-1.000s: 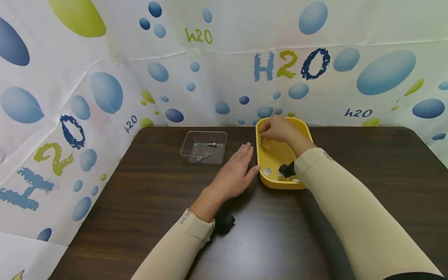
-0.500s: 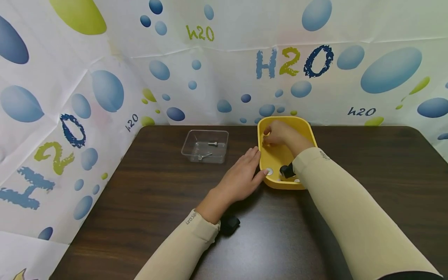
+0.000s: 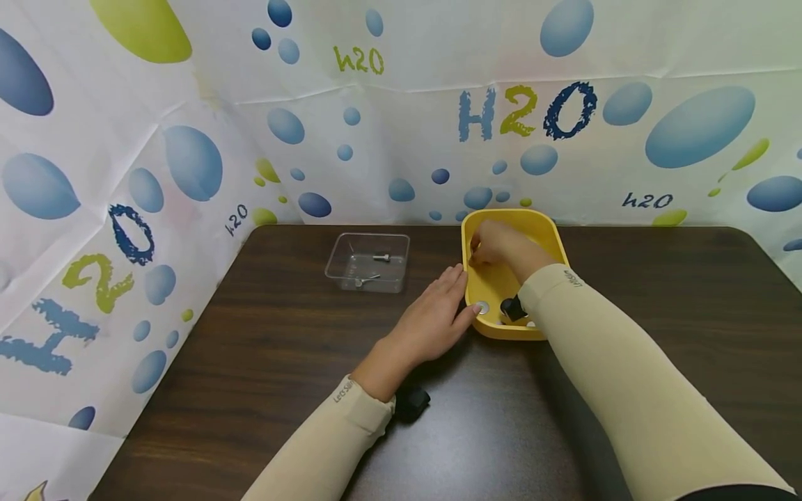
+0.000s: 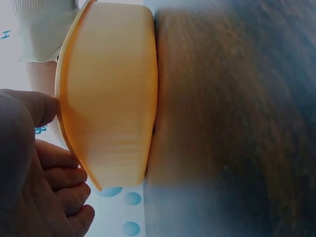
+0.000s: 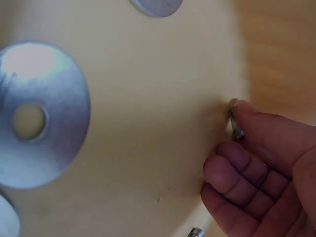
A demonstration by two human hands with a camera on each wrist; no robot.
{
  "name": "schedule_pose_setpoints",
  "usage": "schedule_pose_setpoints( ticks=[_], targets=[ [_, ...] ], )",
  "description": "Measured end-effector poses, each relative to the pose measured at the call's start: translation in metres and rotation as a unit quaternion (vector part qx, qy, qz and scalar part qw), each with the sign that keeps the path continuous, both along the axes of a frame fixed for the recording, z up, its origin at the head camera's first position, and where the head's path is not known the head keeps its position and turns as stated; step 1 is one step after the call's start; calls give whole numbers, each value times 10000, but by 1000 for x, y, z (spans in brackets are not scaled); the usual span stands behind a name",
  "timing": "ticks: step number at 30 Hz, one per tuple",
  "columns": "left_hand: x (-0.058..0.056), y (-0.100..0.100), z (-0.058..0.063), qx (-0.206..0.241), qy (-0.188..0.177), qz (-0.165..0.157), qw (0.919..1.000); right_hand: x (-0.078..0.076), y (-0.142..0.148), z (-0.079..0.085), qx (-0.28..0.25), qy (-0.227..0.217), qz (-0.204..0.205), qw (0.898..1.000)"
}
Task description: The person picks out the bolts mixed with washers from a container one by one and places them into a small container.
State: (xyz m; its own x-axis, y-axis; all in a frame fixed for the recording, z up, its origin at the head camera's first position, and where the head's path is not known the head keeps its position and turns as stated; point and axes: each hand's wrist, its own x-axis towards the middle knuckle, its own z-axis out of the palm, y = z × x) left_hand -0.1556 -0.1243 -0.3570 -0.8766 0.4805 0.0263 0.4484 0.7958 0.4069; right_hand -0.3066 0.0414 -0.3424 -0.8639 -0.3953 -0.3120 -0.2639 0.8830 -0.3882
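Observation:
In the head view, a yellow tray (image 3: 554, 233) stands at the table's far edge. My right hand (image 3: 501, 245) reaches down inside it by the left wall. The right wrist view has this hand's thumb and finger pinching a slim metal screw (image 5: 237, 126), mostly covered by the fingertips. Large flat washers (image 5: 66, 108) lie on the tray floor, along with a small metal piece (image 5: 196, 232) cut off by the view's lower edge. My left hand (image 3: 429, 316) rests against the tray's left side, fingers straight and thumb over the rim, as the left wrist view also shows.
A clear plastic box (image 3: 338, 261) left of the tray holds a bolt (image 3: 381, 257) and another metal fastener (image 3: 367, 280). The dark wooden table (image 3: 250, 362) meets a printed white sheet (image 3: 401, 125) behind it.
My left hand has shifted right, and its thumb now lies over the tray's rim. Lower in the tray than before, my right hand still pinches the screw. The head view has shifted slightly.

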Motion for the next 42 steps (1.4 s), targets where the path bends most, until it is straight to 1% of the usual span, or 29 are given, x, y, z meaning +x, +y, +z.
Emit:
schedule_pose_setpoints(
  ticks=[10,18,24,30,38,42],
  targets=[
    [0,-1,-1,34,-12,-9,10000,2,-1,0,-162,-128,-336,9992],
    [-1,-1,-3,-11,65,-9,10000,1,0,-4,-331,-18,-398,9987],
    [-1,0,-2,2,8,-21,10000,0,2,-4,-327,-54,-377,9987],
    [-1,-1,-2,65,-16,-8,10000,0,2,-2,-458,-160,-456,9978],
    [-2,-1,-2,-37,-15,16,10000,4,2,1,-437,-61,-163,9989],
    [-2,-1,-2,-31,10,6,10000,2,4,0,-457,-38,-137,9989]
  ],
)
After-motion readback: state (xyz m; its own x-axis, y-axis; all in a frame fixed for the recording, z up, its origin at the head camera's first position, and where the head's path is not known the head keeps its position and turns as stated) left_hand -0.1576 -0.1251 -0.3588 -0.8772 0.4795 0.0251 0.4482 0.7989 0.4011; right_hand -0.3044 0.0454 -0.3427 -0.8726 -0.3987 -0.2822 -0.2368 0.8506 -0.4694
